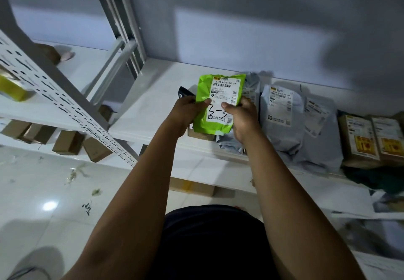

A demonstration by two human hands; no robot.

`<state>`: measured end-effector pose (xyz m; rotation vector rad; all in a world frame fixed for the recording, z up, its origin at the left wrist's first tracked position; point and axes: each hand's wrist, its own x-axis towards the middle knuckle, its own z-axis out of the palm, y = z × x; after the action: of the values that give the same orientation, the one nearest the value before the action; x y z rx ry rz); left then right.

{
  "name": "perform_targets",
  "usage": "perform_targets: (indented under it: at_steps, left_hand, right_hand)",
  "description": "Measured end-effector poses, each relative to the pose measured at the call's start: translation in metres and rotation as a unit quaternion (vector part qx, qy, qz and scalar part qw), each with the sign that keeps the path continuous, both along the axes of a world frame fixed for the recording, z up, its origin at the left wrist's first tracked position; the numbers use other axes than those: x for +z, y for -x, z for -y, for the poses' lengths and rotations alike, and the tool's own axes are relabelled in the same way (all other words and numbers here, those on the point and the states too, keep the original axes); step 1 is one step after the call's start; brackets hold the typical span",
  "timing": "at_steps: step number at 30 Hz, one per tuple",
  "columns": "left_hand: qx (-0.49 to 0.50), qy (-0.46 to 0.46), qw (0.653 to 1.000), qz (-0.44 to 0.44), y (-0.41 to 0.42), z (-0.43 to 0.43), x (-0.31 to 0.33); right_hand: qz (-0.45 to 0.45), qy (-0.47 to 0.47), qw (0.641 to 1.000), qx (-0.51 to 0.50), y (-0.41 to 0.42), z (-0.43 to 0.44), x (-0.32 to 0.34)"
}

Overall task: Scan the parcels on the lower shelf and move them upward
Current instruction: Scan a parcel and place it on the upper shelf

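I hold a bright green parcel bag upright over the white shelf, its white shipping label with a barcode and a black handwritten mark facing me. My left hand grips its left edge, thumb on the label, and also holds a black object, probably the scanner, behind the bag. My right hand grips the right edge, thumb on the label. Grey parcel bags and brown boxes lie on the shelf to the right.
A perforated white shelf post slants across the left. Small cardboard boxes sit on a lower shelf at left, another box lies below the shelf. A yellow item is at far left. The tiled floor carries scraps.
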<state>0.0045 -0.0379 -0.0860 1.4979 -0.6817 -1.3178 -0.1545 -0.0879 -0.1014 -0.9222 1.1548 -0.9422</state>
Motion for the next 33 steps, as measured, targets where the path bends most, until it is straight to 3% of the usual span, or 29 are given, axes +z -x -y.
perform_targets:
  at_steps: [7,10,12,15,19,23,28,33]
  left_hand:
    - [0.027,0.042,0.998,-0.035,-0.003,0.002,-0.001]
    - [0.083,-0.001,0.996,-0.010,-0.007,0.008,-0.006]
    - [0.135,-0.020,0.984,0.113,-0.016,0.011,-0.020]
    - [0.112,-0.094,0.937,0.317,-0.031,0.005,-0.043]
    - [-0.012,-0.146,0.892,0.428,-0.032,0.002,-0.068]
    - [-0.083,-0.143,0.822,0.545,-0.029,-0.005,-0.079]
    - [-0.094,-0.129,0.835,0.527,-0.036,-0.008,-0.085]
    - [-0.060,-0.211,0.856,0.468,-0.058,-0.012,-0.072]
  right_hand:
    - [-0.015,0.018,1.000,-0.018,-0.006,0.002,-0.001]
    - [-0.025,-0.004,0.998,-0.060,-0.003,0.002,-0.006]
    - [-0.033,-0.031,0.997,-0.065,0.000,0.002,-0.012]
    - [-0.037,-0.053,0.997,-0.040,0.000,0.000,-0.018]
    - [-0.038,-0.057,0.997,-0.039,-0.011,-0.004,-0.026]
    - [-0.137,-0.062,0.987,-0.059,-0.023,0.001,-0.038]
    - [-0.239,-0.053,0.967,-0.074,-0.031,0.008,-0.037]
    - [-0.256,-0.058,0.962,-0.074,-0.031,0.005,-0.036]
